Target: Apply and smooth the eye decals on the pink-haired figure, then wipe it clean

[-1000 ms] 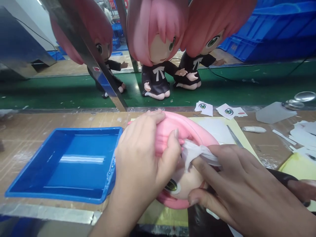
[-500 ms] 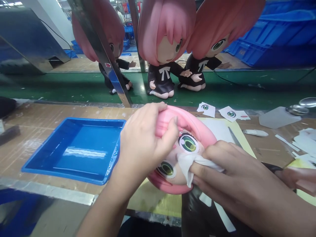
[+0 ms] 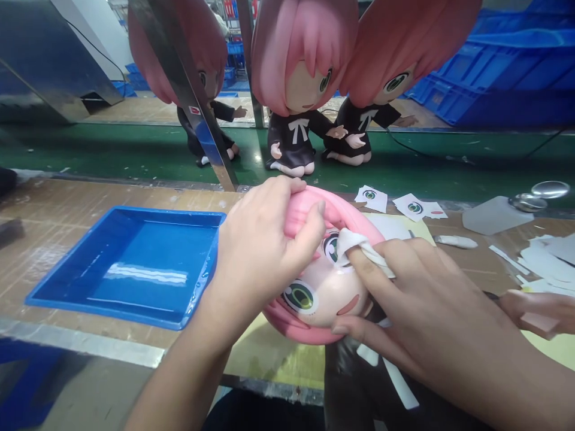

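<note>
The right hand [image 3: 431,305] grips a folded white cloth [image 3: 353,242] against the green printed eye of a pink-haired plastic figure [image 3: 330,292], lying face up on the table [image 3: 49,209]; this looks like wiping or pressing. The left hand [image 3: 258,239] clasps its head. Another pass likely calls for light, even pressure. A shallow blue plastic tray [image 3: 108,314] holds clear liquid, probably water.

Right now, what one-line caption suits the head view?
Left hand steadies a pink-haired vinyl-like doll head while the right presses white cloth to one green eye.
</note>
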Demonstrator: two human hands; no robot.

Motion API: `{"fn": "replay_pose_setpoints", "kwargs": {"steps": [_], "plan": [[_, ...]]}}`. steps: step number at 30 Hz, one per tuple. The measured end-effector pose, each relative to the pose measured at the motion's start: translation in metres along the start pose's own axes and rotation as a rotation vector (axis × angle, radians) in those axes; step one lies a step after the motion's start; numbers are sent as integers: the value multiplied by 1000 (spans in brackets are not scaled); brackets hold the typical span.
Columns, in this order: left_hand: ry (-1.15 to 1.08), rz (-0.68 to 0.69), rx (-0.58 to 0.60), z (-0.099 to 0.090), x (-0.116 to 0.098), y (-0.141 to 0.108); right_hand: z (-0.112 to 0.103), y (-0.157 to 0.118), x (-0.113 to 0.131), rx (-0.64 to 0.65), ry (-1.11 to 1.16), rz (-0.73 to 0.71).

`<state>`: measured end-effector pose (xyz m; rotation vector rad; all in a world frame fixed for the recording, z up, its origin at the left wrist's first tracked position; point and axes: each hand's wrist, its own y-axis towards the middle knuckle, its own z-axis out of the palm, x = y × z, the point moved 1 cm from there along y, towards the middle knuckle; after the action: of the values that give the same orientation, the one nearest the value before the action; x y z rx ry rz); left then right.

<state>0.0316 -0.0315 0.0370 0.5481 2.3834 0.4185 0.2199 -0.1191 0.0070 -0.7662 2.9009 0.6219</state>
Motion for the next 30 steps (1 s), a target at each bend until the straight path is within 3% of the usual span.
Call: {"fn": "replay_pose_setpoints", "kwargs": {"steps": [16,25,30], "plan": [[41,-10,0,0,-4,1,2,9,1,-44,186,-57],[22,-16,-3,1,-1,1,-35,4,-6,3,489,7],[21,-2,-2,1,0,0,-22,9,2,-107,270,58]]}}
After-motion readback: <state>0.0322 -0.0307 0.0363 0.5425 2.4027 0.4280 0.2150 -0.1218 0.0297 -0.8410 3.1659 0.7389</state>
